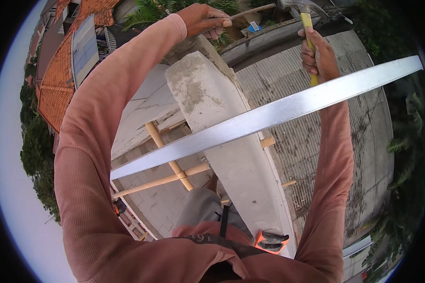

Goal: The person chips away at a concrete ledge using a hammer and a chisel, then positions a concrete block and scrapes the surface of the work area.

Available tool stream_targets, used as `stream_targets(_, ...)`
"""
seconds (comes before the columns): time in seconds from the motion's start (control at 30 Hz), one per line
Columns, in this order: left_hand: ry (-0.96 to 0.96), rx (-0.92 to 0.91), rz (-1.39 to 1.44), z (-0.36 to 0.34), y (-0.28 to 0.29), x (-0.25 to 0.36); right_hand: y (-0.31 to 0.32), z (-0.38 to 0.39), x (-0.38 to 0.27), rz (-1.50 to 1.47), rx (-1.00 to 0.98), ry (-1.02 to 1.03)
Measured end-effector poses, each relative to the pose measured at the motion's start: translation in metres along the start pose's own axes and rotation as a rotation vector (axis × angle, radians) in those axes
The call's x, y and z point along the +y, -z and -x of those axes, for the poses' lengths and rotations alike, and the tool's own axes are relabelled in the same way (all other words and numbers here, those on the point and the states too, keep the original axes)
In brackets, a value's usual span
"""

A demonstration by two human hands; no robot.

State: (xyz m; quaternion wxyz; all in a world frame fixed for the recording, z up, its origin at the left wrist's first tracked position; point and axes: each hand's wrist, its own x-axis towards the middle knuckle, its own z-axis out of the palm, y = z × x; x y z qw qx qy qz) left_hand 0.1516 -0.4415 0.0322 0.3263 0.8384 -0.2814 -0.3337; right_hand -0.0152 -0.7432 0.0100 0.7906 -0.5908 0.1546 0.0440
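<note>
My left hand (205, 21), at the top of the view, is closed on one end of a thin brownish rod (252, 11). The rod's far end reaches close to a claw hammer (307, 21); whether they touch I cannot tell. My right hand (320, 54) is wrapped round the hammer's yellow handle, with the head up at the picture's edge. A long shiny silver metal bar (269, 118) slants across the view, passing over my right forearm and above a grey concrete beam (231, 155). Neither hand is on the bar.
Bamboo poles (174, 167) cross left of the beam, near my legs. On its near end lies an orange and dark grey object (271, 242). Down to the right spreads a corrugated roof (363, 141); orange tiled roofs (56, 92) stand at the left.
</note>
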Motion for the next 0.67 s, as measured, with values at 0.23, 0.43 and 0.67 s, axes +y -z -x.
stream_targets(0.23,0.009,0.011,-0.085,0.000,0.002,-0.003,-0.013,-0.010,0.013,-0.244,0.195,0.206)
stream_targets(0.43,-0.017,0.042,-0.093,-0.005,-0.002,-0.002,0.014,-0.006,0.002,-0.069,0.069,0.023)
stream_targets(0.67,0.016,0.024,-0.103,-0.005,-0.002,-0.008,-0.009,-0.004,0.012,0.013,-0.050,-0.092)
